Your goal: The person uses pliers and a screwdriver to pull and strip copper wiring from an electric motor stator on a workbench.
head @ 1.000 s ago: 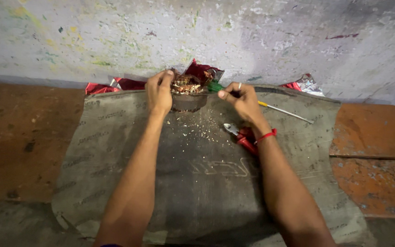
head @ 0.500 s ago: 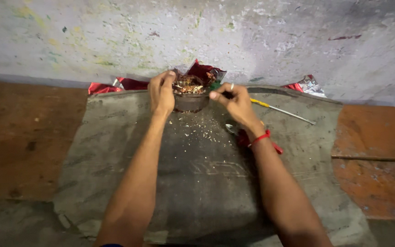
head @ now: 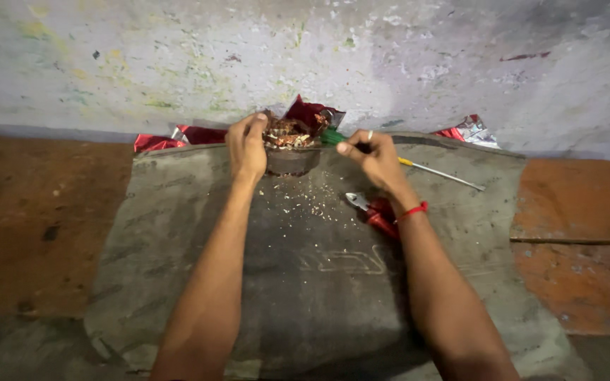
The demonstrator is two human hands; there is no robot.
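A small dark metal bowl (head: 292,159) filled with reddish and coppery scraps stands at the far edge of a grey cloth (head: 178,233). My left hand (head: 247,147) grips the bowl's left rim. My right hand (head: 374,161) holds a green-handled tool (head: 332,137) whose green tip points at the bowl's right side. Pale crumbs lie scattered on the cloth just in front of the bowl.
Red-handled pliers (head: 372,209) lie under my right wrist. A thin screwdriver with a yellow collar (head: 440,172) lies to the right. Red foil wrappers (head: 178,135) and a crumpled one (head: 469,130) sit against the stained wall (head: 142,63). Orange floor flanks the cloth.
My right hand has shifted left toward the bowl with the green tool. My left hand has stayed on the bowl's rim.
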